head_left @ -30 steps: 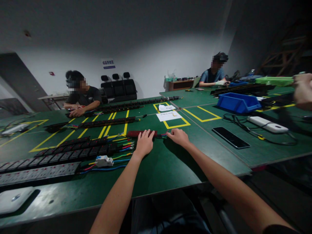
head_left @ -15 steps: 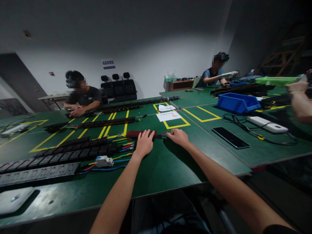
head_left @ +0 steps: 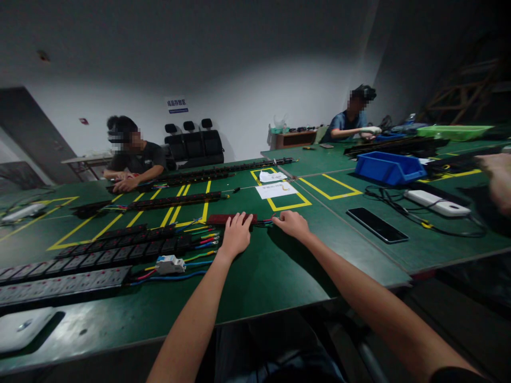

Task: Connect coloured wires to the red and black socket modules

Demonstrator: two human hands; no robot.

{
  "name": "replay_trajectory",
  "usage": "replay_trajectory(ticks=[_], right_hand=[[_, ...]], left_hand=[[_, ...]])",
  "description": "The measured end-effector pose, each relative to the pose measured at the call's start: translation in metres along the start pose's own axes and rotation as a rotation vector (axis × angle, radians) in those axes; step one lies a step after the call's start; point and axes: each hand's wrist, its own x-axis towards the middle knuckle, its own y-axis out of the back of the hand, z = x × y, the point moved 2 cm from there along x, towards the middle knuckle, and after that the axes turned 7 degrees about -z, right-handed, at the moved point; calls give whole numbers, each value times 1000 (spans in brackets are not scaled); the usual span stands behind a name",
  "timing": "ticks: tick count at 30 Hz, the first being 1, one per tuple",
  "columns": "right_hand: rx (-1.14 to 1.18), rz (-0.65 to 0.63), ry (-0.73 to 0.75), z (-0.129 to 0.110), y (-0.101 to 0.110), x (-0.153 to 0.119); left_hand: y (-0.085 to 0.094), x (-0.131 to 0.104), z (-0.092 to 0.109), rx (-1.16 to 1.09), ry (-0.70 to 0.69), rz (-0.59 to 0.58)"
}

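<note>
A dark red strip lies on the green table, with coloured wires coming from its right end. My left hand rests over the strip's right part, its fingers stretched out. At the wires' far end, my right hand has its fingers closed on them, thumb and fingertips together. Left of my hands are several black socket strips with coloured leads. A small white breaker is wired to the nearest strip.
A phone, a white device with black cables and a blue bin are on the right. Papers lie ahead. Two people work across the table; another person's hand shows at the right edge.
My hands have not visibly moved. At the right edge, the other person's hand has come lower, off the green tray. The far right person's gloved hand has drawn in and down.
</note>
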Motion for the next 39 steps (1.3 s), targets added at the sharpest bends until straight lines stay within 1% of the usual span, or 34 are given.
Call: replay_trajectory(ticks=[10,20,27,33,39], right_hand=[[6,-12,-7,1,0,1],[8,-11,-2,0,1,0],[-48,-76,-61,-1,3,-1],[-90,-126,-45,-1,7,-2],[-105,-128,-19,-3,4,-2]], left_hand=[[1,1,-1,-11,-1,-17],[-1,0,-1,-11,-9,-1],[-5,1,-3,-7,-13,21],[-5,1,-3,-7,-13,13],[-1,1,-2,-7,-7,-16]])
